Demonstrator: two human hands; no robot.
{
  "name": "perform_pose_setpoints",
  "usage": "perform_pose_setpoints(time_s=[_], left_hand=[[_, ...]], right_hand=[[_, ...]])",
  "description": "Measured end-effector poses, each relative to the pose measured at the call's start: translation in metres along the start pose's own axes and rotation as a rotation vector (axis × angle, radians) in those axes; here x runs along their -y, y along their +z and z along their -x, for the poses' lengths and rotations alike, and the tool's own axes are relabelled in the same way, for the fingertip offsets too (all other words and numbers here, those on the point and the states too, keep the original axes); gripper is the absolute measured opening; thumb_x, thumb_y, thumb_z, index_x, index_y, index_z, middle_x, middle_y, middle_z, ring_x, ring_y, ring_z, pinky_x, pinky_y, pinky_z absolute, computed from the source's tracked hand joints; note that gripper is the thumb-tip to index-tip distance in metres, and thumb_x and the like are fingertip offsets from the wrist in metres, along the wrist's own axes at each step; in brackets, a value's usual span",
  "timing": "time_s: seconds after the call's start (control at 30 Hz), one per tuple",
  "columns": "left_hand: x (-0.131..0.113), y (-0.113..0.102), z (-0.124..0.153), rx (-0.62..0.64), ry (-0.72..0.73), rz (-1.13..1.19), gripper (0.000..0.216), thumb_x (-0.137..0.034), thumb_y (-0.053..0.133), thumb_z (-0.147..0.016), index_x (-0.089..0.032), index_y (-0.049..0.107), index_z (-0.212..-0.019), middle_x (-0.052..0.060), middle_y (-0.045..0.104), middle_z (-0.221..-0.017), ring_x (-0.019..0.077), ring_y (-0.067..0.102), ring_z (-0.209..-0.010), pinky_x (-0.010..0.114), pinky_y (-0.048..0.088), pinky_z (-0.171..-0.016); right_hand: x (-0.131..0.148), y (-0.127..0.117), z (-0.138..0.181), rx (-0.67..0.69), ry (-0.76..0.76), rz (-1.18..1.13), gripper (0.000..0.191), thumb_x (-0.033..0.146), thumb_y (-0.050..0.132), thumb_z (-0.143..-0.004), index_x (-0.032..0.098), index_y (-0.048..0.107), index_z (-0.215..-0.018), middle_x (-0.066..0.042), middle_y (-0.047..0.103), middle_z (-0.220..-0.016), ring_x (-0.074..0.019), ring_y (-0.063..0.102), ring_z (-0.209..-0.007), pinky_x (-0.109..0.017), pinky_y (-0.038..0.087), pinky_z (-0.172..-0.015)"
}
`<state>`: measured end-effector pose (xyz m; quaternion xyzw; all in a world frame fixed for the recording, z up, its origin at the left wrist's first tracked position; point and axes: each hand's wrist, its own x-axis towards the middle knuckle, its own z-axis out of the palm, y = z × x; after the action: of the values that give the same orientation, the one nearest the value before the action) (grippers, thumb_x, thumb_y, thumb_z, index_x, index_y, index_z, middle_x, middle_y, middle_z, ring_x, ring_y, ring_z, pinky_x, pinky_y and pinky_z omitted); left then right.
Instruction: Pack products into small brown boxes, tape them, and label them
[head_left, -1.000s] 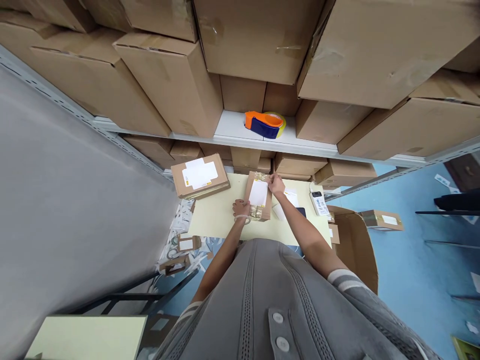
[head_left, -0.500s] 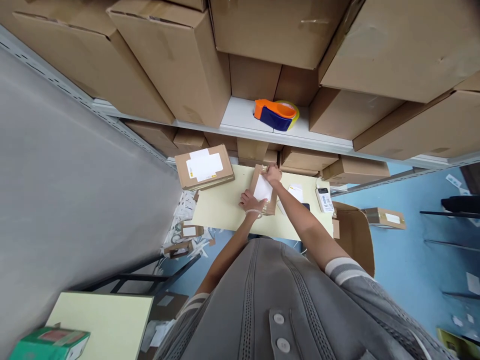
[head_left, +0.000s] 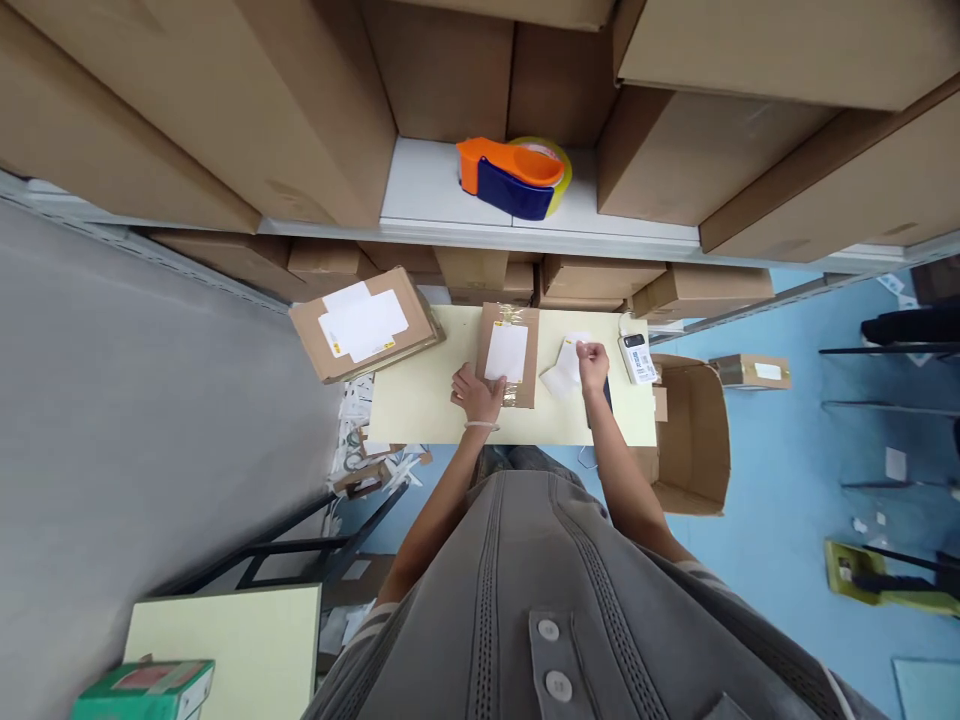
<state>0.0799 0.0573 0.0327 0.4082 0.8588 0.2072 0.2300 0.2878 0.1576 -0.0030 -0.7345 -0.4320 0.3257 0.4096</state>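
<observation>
A small brown cardboard parcel [head_left: 517,325] with a white label lies on the pale yellow table [head_left: 420,400]. My left hand [head_left: 477,393] rests on its near left corner. My right hand [head_left: 592,364] is to the right of the parcel, fingers pinched on the edge of white label sheets [head_left: 564,376] that lie on the table. A dark flat object peeks out under my right wrist.
A larger labelled box [head_left: 363,323] overhangs the table's left end. A white handheld device [head_left: 636,358] lies at the right end, an open carton [head_left: 694,430] beyond it. An orange and blue tape dispenser [head_left: 514,176] sits on the shelf among stacked cartons. Paper scraps litter the floor at left.
My right hand left the far end of the parcel and moved right onto the white label sheets. My left hand stayed on the parcel. The camera tilted and shifted.
</observation>
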Motion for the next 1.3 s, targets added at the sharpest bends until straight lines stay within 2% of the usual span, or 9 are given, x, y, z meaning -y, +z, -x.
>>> perform_pose_setpoints(time_s=[0.13, 0.23, 0.33, 0.43, 0.53, 0.73, 1.0, 1.13, 1.3], left_hand=[[0.003, -0.007, 0.025, -0.067, 0.135, 0.053, 0.057, -0.047, 0.058, -0.086, -0.014, 0.042, -0.129, 0.021, 0.047, -0.127, 0.0360, 0.043, -0.123, 0.049, 0.032, -0.102], [0.001, -0.005, 0.049, -0.034, 0.276, 0.099, 0.042, -0.041, 0.054, -0.090, -0.015, 0.046, -0.123, 0.019, 0.049, -0.124, 0.0343, 0.047, -0.119, 0.049, 0.035, -0.098], [-0.003, 0.001, 0.065, 0.101, 0.446, 0.160, 0.031, -0.034, 0.051, -0.092, -0.017, 0.048, -0.118, 0.017, 0.053, -0.118, 0.0312, 0.050, -0.114, 0.046, 0.040, -0.095], [-0.006, 0.006, 0.069, 0.290, 0.581, 0.228, 0.019, -0.026, 0.048, -0.093, -0.019, 0.051, -0.110, 0.012, 0.057, -0.109, 0.0260, 0.055, -0.107, 0.041, 0.044, -0.094], [-0.006, 0.008, 0.067, 0.421, 0.597, 0.281, 0.014, -0.023, 0.046, -0.093, -0.022, 0.052, -0.106, 0.008, 0.058, -0.101, 0.0204, 0.059, -0.094, 0.036, 0.048, -0.088], [-0.007, 0.013, 0.062, 0.519, 0.531, 0.462, 0.011, -0.025, 0.048, -0.093, -0.021, 0.052, -0.102, 0.007, 0.059, -0.099, 0.0164, 0.061, -0.086, 0.031, 0.052, -0.076], [-0.023, 0.025, 0.053, 0.469, 0.543, 0.477, 0.026, -0.033, 0.057, -0.090, -0.020, 0.053, -0.113, 0.012, 0.057, -0.119, 0.0225, 0.057, -0.111, 0.040, 0.048, -0.096], [-0.024, 0.032, 0.052, 0.546, 0.695, 0.457, 0.023, -0.034, 0.064, -0.086, -0.018, 0.061, -0.102, 0.012, 0.060, -0.115, 0.0247, 0.057, -0.113, 0.043, 0.045, -0.102], [-0.019, 0.030, 0.050, 0.687, 0.778, 0.454, 0.021, -0.037, 0.072, -0.079, -0.018, 0.068, -0.085, 0.014, 0.061, -0.123, 0.0287, 0.054, -0.123, 0.046, 0.041, -0.106]], right_hand=[[-0.050, -0.038, 0.037, 0.003, 0.490, -0.072, 0.031, 0.046, 0.066, -0.076, 0.023, 0.045, -0.069, 0.005, 0.048, -0.063, -0.0136, 0.046, -0.061, -0.025, 0.038, -0.059], [-0.069, -0.033, 0.056, 0.081, 0.651, -0.118, 0.034, 0.047, 0.070, -0.074, 0.023, 0.048, -0.066, 0.005, 0.046, -0.057, -0.0116, 0.044, -0.050, -0.025, 0.034, -0.048], [-0.077, -0.018, 0.059, 0.134, 0.757, -0.223, 0.036, 0.047, 0.072, -0.075, 0.023, 0.047, -0.065, 0.007, 0.043, -0.054, -0.0090, 0.041, -0.044, -0.025, 0.034, -0.044], [-0.078, -0.009, 0.052, 0.177, 0.791, -0.377, 0.037, 0.043, 0.074, -0.075, 0.024, 0.044, -0.066, 0.010, 0.036, -0.051, -0.0067, 0.034, -0.041, -0.023, 0.033, -0.041], [-0.075, -0.011, 0.046, 0.228, 0.778, -0.541, 0.039, 0.038, 0.075, -0.075, 0.024, 0.040, -0.067, 0.012, 0.028, -0.048, -0.0056, 0.026, -0.039, -0.021, 0.029, -0.039], [-0.056, -0.036, 0.058, 0.290, 0.730, -0.756, 0.046, 0.033, 0.079, -0.072, 0.024, 0.034, -0.066, 0.013, 0.023, -0.047, -0.0050, 0.022, -0.039, -0.019, 0.028, -0.038], [-0.031, -0.082, 0.113, 0.379, 0.727, -1.060, 0.037, 0.024, 0.083, -0.068, 0.023, 0.046, -0.069, 0.013, 0.033, -0.048, -0.0048, 0.032, -0.041, -0.018, 0.034, -0.041], [-0.018, -0.096, 0.129, 0.362, 0.755, -1.131, 0.031, 0.021, 0.081, -0.070, 0.022, 0.050, -0.070, 0.012, 0.043, -0.049, -0.0050, 0.040, -0.042, -0.019, 0.038, -0.043], [0.002, -0.101, 0.134, 0.350, 0.766, -1.110, 0.018, 0.026, 0.076, -0.076, 0.022, 0.060, -0.082, 0.002, 0.067, -0.072, -0.0119, 0.060, -0.060, -0.025, 0.050, -0.055]])
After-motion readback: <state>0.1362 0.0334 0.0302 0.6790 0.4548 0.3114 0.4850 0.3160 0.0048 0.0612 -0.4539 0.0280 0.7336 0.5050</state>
